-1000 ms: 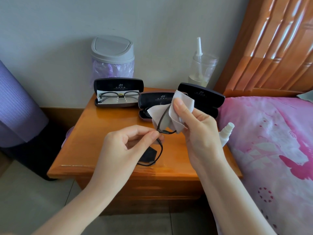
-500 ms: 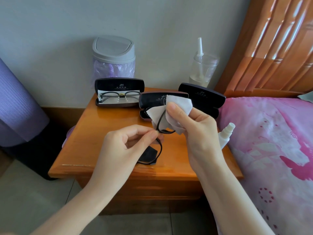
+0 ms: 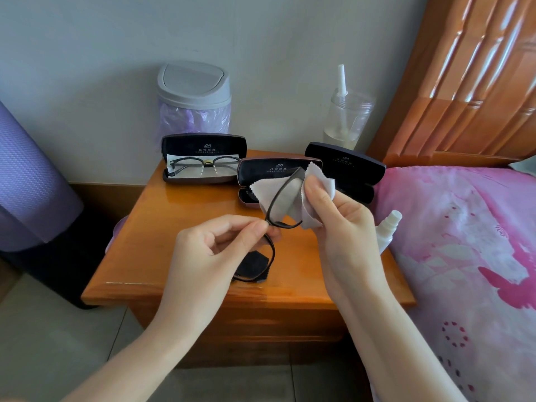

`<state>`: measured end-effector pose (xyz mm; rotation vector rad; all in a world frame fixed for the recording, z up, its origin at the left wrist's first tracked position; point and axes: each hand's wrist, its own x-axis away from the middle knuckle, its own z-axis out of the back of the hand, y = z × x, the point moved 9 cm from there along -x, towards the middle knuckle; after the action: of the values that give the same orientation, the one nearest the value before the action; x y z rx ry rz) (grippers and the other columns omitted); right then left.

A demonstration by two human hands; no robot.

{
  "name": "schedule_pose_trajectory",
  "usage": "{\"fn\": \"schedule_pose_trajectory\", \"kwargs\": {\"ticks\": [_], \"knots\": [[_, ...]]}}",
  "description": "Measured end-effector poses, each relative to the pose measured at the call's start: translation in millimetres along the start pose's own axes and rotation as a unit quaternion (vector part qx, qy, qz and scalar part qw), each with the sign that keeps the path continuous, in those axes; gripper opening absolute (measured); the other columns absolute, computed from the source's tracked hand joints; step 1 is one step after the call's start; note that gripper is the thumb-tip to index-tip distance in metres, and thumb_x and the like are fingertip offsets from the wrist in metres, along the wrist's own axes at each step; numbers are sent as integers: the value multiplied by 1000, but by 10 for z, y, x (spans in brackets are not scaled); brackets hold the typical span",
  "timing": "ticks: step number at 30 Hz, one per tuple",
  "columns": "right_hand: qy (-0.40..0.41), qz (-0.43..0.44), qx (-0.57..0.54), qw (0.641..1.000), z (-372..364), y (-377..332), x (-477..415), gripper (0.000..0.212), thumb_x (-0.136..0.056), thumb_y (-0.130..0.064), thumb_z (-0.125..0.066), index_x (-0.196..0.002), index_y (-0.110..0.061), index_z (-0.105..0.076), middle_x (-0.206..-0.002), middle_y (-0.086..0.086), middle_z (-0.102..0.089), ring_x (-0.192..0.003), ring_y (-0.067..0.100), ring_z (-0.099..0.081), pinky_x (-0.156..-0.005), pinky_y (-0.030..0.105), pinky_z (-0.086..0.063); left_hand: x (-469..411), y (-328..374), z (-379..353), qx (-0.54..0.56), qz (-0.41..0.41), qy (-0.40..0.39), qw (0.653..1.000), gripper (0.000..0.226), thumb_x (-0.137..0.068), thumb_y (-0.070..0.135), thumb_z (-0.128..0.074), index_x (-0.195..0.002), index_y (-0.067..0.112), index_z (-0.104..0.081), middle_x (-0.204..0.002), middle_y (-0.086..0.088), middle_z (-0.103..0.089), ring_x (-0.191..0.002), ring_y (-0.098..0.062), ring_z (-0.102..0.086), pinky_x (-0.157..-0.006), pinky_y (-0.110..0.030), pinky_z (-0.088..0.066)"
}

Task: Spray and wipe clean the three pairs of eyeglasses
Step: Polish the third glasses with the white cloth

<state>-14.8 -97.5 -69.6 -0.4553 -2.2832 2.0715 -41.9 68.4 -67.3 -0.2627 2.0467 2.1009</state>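
Note:
My left hand (image 3: pixel 208 256) pinches the bridge of a pair of dark-framed eyeglasses (image 3: pixel 277 203) held above the wooden nightstand (image 3: pixel 162 227). My right hand (image 3: pixel 339 224) presses a light grey cleaning cloth (image 3: pixel 293 198) around the upper lens, thumb on the cloth. The lower lens hangs under my left fingers. A second pair of glasses (image 3: pixel 203 166) lies in an open black case (image 3: pixel 203 158) at the back left. A white spray bottle (image 3: pixel 387 230) lies at the nightstand's right edge, partly hidden by my right hand.
Two more open black cases (image 3: pixel 269 172) (image 3: pixel 353 172) stand at the back, behind the cloth. A small grey swing-lid bin (image 3: pixel 194 97) and a clear cup with a straw (image 3: pixel 346 120) stand by the wall. A pink bed (image 3: pixel 464 256) lies right, a purple mat (image 3: pixel 26 184) left.
My right hand's thumb and the cloth have slid over the upper lens, and the frame now shows more against the cloth. My left hand has kept its pinch.

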Motion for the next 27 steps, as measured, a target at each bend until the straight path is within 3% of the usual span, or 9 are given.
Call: {"fn": "schedule_pose_trajectory", "kwargs": {"ticks": [4,7,11,13,15,19,27], "knots": [[-13,-2,-12,1000,-11,-2,31,49,-97,-28,-53,-72,13,-59,-87,40,-57,-91,38,-61,-100,43,-44,12,0,2,31,9,11,999,15,-80,24,-61,-80,18,-75,-79,7,-76,-83,-6,-71,-72,-10,-51],[-26,5,-2,1000,-27,-17,43,46,-97,-26,-52,-63,2,-61,-79,39,-55,-78,27,-56,-86,42,-48,8,18,21,46,6,19,999,14,-82,19,-61,-83,14,-75,-80,6,-76,-83,-6,-72,-71,-9,-51],[-82,7,-8,997,-171,-28,133,44,-94,-21,-54,-58,4,-59,-77,32,-60,-79,18,-61,-82,18,-50,-14,41,65,68,6,26,997,14,-83,17,-62,-86,12,-75,-81,2,-77,-84,-8,-72,-72,-11,-52],[-106,7,-10,994,-243,-28,172,38,-92,-19,-56,-56,-8,-61,-68,17,-64,-77,12,-64,-79,13,-48,-22,63,103,74,0,39,997,14,-81,19,-62,-86,15,-74,-81,3,-76,-82,-7,-72,-70,-10,-52],[-116,7,-11,993,-272,-45,194,26,-88,-18,-60,-63,-15,-66,-63,-3,-66,-70,2,-63,-71,9,-47,-24,81,128,63,-7,45,997,13,-79,21,-63,-86,20,-73,-80,7,-76,-80,-5,-72,-68,-9,-51],[-120,-20,-26,992,-280,-15,217,8,-81,-11,-66,-80,-8,-73,-62,-8,-70,-63,-3,-65,-60,6,-46,-29,76,132,20,-11,36,999,13,-78,23,-63,-88,25,-72,-80,15,-75,-79,1,-70,-65,-6,-49],[-109,-70,-78,989,-334,80,195,35,-72,-28,-68,-95,-3,-74,-90,6,-76,-91,14,-70,-78,17,-53,-29,111,42,-35,-31,-8,999,14,-79,24,-61,-88,23,-72,-80,18,-74,-80,4,-69,-66,-4,-48]]}}
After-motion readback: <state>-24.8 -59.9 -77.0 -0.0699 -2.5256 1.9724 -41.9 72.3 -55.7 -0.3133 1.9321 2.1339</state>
